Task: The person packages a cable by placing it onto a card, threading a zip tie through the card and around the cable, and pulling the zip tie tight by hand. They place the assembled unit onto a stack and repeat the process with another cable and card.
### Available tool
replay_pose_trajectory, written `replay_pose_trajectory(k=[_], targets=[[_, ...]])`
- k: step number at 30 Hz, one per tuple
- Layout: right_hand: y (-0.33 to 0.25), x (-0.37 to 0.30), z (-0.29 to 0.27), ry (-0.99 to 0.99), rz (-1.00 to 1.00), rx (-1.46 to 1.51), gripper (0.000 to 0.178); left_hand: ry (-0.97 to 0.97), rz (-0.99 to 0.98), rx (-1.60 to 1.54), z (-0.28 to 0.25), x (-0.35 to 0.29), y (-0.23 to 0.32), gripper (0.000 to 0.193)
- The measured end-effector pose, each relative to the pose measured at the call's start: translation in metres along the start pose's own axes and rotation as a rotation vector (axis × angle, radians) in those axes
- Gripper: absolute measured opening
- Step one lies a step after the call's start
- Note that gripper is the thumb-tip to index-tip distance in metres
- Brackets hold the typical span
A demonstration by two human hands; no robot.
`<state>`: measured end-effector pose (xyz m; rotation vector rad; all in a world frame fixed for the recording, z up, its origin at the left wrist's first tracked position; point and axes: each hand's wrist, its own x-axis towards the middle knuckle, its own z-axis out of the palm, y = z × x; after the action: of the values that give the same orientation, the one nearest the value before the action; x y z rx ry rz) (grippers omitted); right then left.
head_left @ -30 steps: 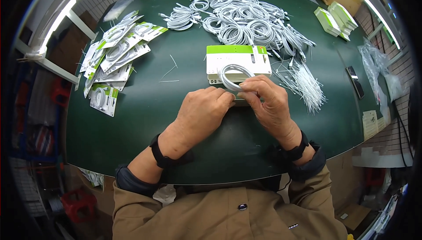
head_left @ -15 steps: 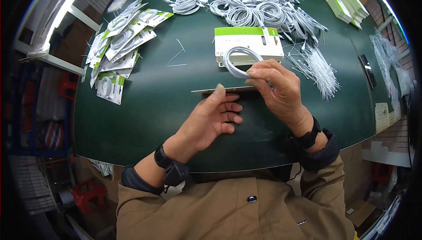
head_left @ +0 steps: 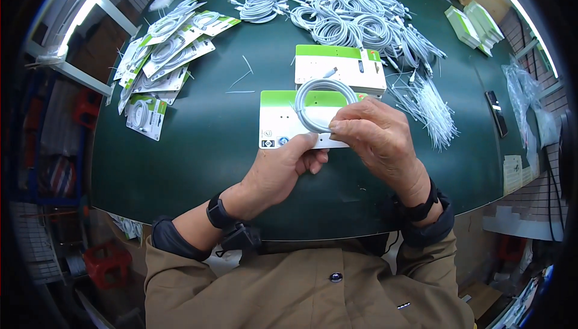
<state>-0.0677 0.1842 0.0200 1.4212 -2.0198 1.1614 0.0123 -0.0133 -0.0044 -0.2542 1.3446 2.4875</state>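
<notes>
My left hand [head_left: 283, 163] grips the lower edge of a green-and-white backing card [head_left: 277, 121], thumb on its printed face and fingers curled underneath. Several small holes pierce the card. Pinched in my right hand [head_left: 382, 133] is a coiled light-grey cable [head_left: 301, 97], held over the card's right half; its connector sticks up at the top of the coil. Just beyond lies a stack of similar cards [head_left: 340, 64]. To its right is a bundle of thin white cable ties [head_left: 424, 112].
A large heap of coiled cables [head_left: 355, 13] covers the far middle of the green table [head_left: 192, 166]. Carded cables [head_left: 168, 46] are piled at the left. Loose ties [head_left: 241, 79] lie between. Boxes of cards [head_left: 475, 25], a phone [head_left: 497, 113] and clear plastic bags [head_left: 524, 88] occupy the right side.
The card, edge-on before, has tilted so its printed face shows. My right hand has lowered the cable coil over it, and my left thumb has moved down to the card's lower edge.
</notes>
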Motion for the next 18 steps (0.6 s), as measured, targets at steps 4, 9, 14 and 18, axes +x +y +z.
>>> replay_pose_trajectory(k=[4, 9, 14, 18], targets=[[0.001, 0.002, -0.007, -0.025, 0.027, -0.092, 0.029, -0.035, 0.085, 0.124, 0.015, 0.009, 0.005, 0.021], [0.010, -0.003, -0.006, 0.001, 0.142, -0.031, 0.024, -0.118, 0.186, 0.235, 0.010, 0.019, 0.002, 0.023], [0.018, -0.008, -0.001, 0.035, 0.222, 0.092, 0.021, -0.139, 0.251, 0.338, 0.002, 0.026, 0.001, 0.025], [0.018, -0.011, 0.003, -0.010, 0.319, 0.202, 0.022, -0.126, 0.270, 0.335, 0.000, 0.027, 0.001, 0.025]])
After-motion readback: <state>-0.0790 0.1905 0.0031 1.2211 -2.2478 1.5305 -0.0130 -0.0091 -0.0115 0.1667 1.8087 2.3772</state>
